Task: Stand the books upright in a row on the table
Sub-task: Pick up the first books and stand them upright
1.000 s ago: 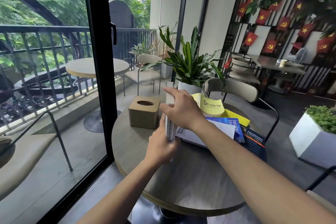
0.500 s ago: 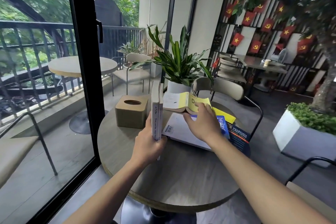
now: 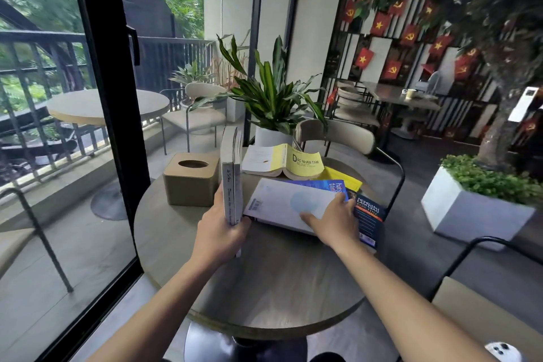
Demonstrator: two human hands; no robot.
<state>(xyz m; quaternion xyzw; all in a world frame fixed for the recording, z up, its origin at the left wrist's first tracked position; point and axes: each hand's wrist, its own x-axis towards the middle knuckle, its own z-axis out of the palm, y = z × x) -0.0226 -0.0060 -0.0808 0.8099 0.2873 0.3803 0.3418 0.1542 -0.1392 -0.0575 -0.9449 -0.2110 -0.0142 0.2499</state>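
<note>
Two thin pale books (image 3: pixel 231 176) stand upright on the round grey table (image 3: pixel 273 279), spines toward me. My left hand (image 3: pixel 219 232) is shut around their lower edge. A white book (image 3: pixel 283 204) lies flat just to their right, on top of a blue book (image 3: pixel 332 186) and a dark book (image 3: pixel 369 222). My right hand (image 3: pixel 335 222) rests on the white book's right edge, fingers spread over it. Behind, a yellow book (image 3: pixel 299 163) lies open and face down, over another yellow book (image 3: pixel 342 178).
A tan tissue box (image 3: pixel 191 178) stands left of the upright books. A potted plant (image 3: pixel 273 103) and a chair (image 3: pixel 346 138) are behind the table. A black door frame (image 3: pixel 111 114) rises to the left; a white planter (image 3: pixel 473 209) is at the right.
My right hand left the top of the upright books, touched the yellow book, then came down onto the white book. The yellow book now lies open. My left hand kept holding the upright books.
</note>
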